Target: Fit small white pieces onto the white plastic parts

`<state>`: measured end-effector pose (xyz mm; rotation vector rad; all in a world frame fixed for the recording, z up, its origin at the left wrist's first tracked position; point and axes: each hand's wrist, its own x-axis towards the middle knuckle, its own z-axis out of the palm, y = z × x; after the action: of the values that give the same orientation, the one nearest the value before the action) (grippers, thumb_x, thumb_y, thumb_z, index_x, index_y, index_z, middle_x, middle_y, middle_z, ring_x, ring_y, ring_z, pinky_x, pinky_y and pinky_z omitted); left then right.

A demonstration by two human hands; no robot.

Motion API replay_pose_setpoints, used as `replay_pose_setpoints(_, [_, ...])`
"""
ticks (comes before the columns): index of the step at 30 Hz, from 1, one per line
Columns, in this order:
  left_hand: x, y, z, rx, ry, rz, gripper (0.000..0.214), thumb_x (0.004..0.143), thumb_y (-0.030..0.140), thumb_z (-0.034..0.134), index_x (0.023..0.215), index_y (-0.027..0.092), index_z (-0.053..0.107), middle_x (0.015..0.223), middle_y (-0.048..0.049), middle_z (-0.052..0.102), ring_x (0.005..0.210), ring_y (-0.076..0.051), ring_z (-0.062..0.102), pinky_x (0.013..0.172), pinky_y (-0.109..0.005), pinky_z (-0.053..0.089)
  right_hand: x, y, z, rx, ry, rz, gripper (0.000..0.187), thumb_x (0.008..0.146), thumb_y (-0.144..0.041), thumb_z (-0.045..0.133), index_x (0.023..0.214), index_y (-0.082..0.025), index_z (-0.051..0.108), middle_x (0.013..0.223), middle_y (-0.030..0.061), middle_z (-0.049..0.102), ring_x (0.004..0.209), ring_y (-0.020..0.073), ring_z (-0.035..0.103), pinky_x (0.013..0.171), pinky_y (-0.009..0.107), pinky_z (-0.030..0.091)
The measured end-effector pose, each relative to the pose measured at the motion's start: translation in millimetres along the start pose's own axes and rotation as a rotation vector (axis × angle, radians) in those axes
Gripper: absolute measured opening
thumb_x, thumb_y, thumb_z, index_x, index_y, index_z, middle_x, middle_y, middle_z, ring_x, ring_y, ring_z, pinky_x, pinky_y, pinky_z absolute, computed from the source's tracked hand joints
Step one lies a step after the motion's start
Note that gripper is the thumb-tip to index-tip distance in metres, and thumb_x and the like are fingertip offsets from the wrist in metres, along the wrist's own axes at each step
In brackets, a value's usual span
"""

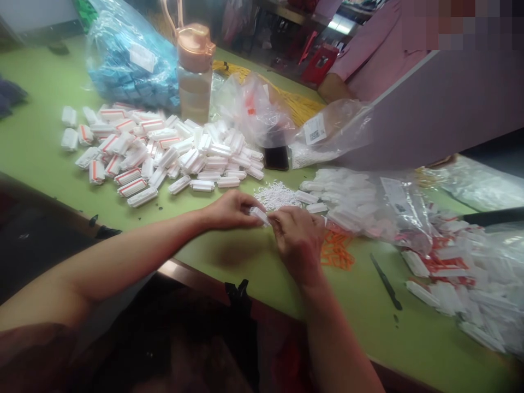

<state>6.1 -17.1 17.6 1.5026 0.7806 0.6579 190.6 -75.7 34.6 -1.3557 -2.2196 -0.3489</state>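
My left hand (227, 210) is closed around the left end of a small white plastic part (259, 215). At its other end the fingers of my right hand (298, 234) pinch together. Whether they also hold a tiny piece is hidden. Just behind the hands lies a heap of tiny white pieces (278, 195). Thin orange strips (338, 250) rest to the right of my right hand. A large pile of white plastic parts (172, 144), some with an orange-red strip, spreads to the left and back.
Behind the pile stand a drink bottle (195, 90) and a bag of blue parts (131, 71). A dark phone (277, 158) lies near clear bags (262, 109). On the right are a slim dark tool (385, 282) and bagged white parts (458, 273). Across the table sits another person (368, 60).
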Motion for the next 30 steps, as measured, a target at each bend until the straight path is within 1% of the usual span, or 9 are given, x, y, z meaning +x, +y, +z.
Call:
replay_pose_setpoints(3, [1, -2, -0.7, -0.036, 0.005, -0.024, 0.041, 0.066, 0.036, 0.075, 0.098, 0.010, 0.071, 0.053, 0.0037, 0.052, 0.048, -0.004, 0.040, 0.045, -0.017, 0.028, 0, -1, -1, 0.003, 0.005, -0.009, 0.014, 0.093, -0.021, 0.051, 0.091, -0.023, 0.065, 0.088, 0.0025, 0.069, 0.081, 0.0174, 0.055, 0.076, 0.035, 0.028])
replay_pose_setpoints(7, [2, -7, -3.0, -0.135, 0.027, -0.047, 0.043, 0.065, 0.037, 0.077, 0.098, 0.010, 0.071, 0.064, -0.0013, 0.062, 0.054, -0.006, 0.050, 0.050, -0.018, 0.038, -2, -1, -1, 0.056, 0.025, -0.022, 0.016, 0.092, -0.023, 0.054, 0.099, -0.025, 0.068, 0.087, 0.0022, 0.069, 0.081, 0.0173, 0.056, 0.075, 0.035, 0.031])
replay_pose_setpoints(13, [3, -10, -4.1, -0.209, 0.059, -0.042, 0.043, 0.063, 0.034, 0.080, 0.097, 0.009, 0.071, 0.055, 0.0018, 0.059, 0.047, -0.004, 0.049, 0.045, -0.016, 0.035, -3, -2, -1, 0.142, -0.020, 0.021, 0.022, 0.092, -0.026, 0.054, 0.107, -0.024, 0.070, 0.089, 0.0032, 0.070, 0.083, 0.0174, 0.059, 0.078, 0.035, 0.036])
replay_pose_setpoints(16, [6, -9, -5.5, -0.327, 0.104, -0.031, 0.045, 0.060, 0.032, 0.083, 0.097, 0.010, 0.071, 0.066, -0.0023, 0.068, 0.057, -0.007, 0.059, 0.054, -0.018, 0.046, -4, 6, 1, 0.350, 0.030, 0.187, 0.025, 0.093, -0.030, 0.050, 0.107, -0.024, 0.070, 0.095, 0.0045, 0.068, 0.089, 0.0185, 0.061, 0.078, 0.035, 0.042])
replay_pose_setpoints(19, [8, -7, -8.2, -0.407, 0.197, -0.027, 0.047, 0.057, 0.032, 0.085, 0.096, 0.011, 0.071, 0.075, -0.0056, 0.072, 0.064, -0.010, 0.065, 0.062, -0.021, 0.052, -7, 19, 6, 0.472, 0.083, 0.404, 0.023, 0.092, -0.034, 0.051, 0.097, -0.022, 0.070, 0.093, 0.0051, 0.068, 0.088, 0.0187, 0.062, 0.077, 0.034, 0.046])
replay_pose_setpoints(22, [10, -7, -10.1, -0.414, 0.248, -0.032, 0.048, 0.055, 0.033, 0.086, 0.095, 0.011, 0.071, 0.076, -0.0068, 0.073, 0.064, -0.010, 0.066, 0.062, -0.022, 0.053, -9, 26, 15, 0.417, -0.049, 0.465, 0.021, 0.088, -0.037, 0.055, 0.086, -0.020, 0.068, 0.088, 0.0050, 0.068, 0.076, 0.0173, 0.059, 0.070, 0.033, 0.045])
replay_pose_setpoints(25, [10, -9, -10.0, -0.379, 0.239, -0.036, 0.050, 0.055, 0.035, 0.086, 0.097, 0.011, 0.071, 0.071, -0.0057, 0.072, 0.061, -0.011, 0.065, 0.059, -0.022, 0.051, -7, 22, 24, 0.319, -0.173, 0.450, 0.021, 0.087, -0.037, 0.055, 0.081, -0.020, 0.067, 0.087, 0.0053, 0.067, 0.078, 0.0184, 0.058, 0.070, 0.033, 0.042])
replay_pose_setpoints(28, [9, -10, -9.5, -0.329, 0.224, -0.038, 0.051, 0.058, 0.038, 0.084, 0.100, 0.012, 0.070, 0.068, -0.0046, 0.070, 0.060, -0.011, 0.063, 0.056, -0.021, 0.049, -2, 15, 30, 0.236, -0.234, 0.459, 0.019, 0.086, -0.035, 0.056, 0.078, -0.021, 0.066, 0.085, 0.0049, 0.066, 0.082, 0.0204, 0.057, 0.074, 0.035, 0.040])
replay_pose_setpoints(30, [9, -10, -9.8, -0.311, 0.220, -0.041, 0.052, 0.059, 0.039, 0.083, 0.101, 0.012, 0.070, 0.068, -0.0045, 0.070, 0.059, -0.011, 0.063, 0.055, -0.021, 0.048, -1, 14, 31, 0.253, -0.226, 0.469, 0.018, 0.086, -0.035, 0.056, 0.077, -0.021, 0.064, 0.084, 0.0047, 0.065, 0.081, 0.0202, 0.057, 0.073, 0.035, 0.039])
